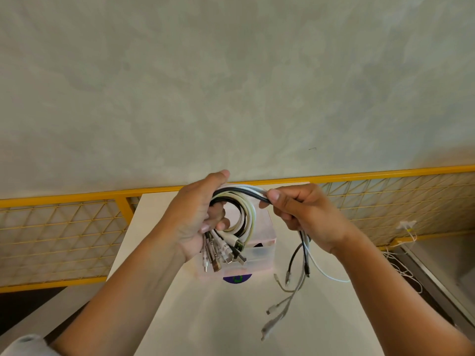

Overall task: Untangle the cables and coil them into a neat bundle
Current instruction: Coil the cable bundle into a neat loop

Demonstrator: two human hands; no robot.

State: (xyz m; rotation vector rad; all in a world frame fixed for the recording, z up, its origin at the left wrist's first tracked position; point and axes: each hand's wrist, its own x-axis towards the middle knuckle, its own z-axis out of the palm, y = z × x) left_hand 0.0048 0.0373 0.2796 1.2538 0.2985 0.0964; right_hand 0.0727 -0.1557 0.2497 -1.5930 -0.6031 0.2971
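Note:
My left hand (pixel 198 214) grips a coil of several white and black cables (pixel 246 211), held above the white table. USB plugs (pixel 223 255) stick out below its palm. To the right, my right hand (pixel 300 214) pinches the same strands between thumb and fingers where they leave the coil. The loose cable ends (pixel 290 286) hang down from my right hand and blur above the table, small connectors at their tips.
A clear plastic box (pixel 259 260) with a purple sticker stands on the white table (pixel 218 317) under the coil. A yellow metal mesh railing (pixel 64 227) runs behind the table. Thin white wires (pixel 406 268) lie at the right, beside a grey ledge.

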